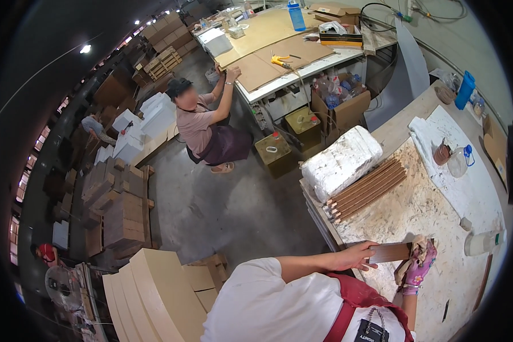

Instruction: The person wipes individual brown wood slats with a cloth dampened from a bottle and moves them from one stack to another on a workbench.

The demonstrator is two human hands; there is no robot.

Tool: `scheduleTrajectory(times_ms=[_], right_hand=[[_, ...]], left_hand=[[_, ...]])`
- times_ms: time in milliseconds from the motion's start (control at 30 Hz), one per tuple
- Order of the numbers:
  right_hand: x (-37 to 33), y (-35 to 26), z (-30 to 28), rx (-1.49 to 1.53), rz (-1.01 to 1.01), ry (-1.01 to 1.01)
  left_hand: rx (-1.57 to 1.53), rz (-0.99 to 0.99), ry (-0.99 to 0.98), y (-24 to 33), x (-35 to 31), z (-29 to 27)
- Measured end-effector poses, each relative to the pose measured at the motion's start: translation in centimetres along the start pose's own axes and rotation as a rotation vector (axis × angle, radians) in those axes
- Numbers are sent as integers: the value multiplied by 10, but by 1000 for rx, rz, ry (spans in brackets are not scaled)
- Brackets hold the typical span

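My bare left hand (353,256) grips the left end of a short brown wood-look board (389,252) above the near part of the worktable (382,279). At the board's other end, my right hand (419,268), in a pink floral glove, clutches a crumpled tan rag (403,272) against it. The rag hides that end. Beyond my hands lies a row of long brown strips (370,191), side by side. Next to them rests a stained white block (342,159).
A clear bottle (481,243) lies at the right, with a clear jug (457,163) and brown pot (442,154) farther back. A person (202,119) stands at another table (299,48). Metal cans (272,154) and pale boards (154,290) stand on the floor.
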State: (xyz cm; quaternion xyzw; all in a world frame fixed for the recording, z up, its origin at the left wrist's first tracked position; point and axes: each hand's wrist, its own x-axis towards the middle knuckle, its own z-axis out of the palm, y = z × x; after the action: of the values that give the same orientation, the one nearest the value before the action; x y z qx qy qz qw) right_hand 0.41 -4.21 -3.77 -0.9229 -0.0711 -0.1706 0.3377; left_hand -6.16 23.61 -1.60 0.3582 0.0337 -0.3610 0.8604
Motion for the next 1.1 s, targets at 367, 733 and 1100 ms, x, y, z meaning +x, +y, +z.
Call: scheduleTrajectory(times_ms=[367,733,1100], right_hand=[[-2,13,3,20,-61,11],[-2,8,3,99,-3,16],[-1,8,3,83,-42,14]], left_hand=[[6,2,-3,-6,5,-5],[-2,4,-5,-3,3,-2],[15,-3,28,-5,4,-3]])
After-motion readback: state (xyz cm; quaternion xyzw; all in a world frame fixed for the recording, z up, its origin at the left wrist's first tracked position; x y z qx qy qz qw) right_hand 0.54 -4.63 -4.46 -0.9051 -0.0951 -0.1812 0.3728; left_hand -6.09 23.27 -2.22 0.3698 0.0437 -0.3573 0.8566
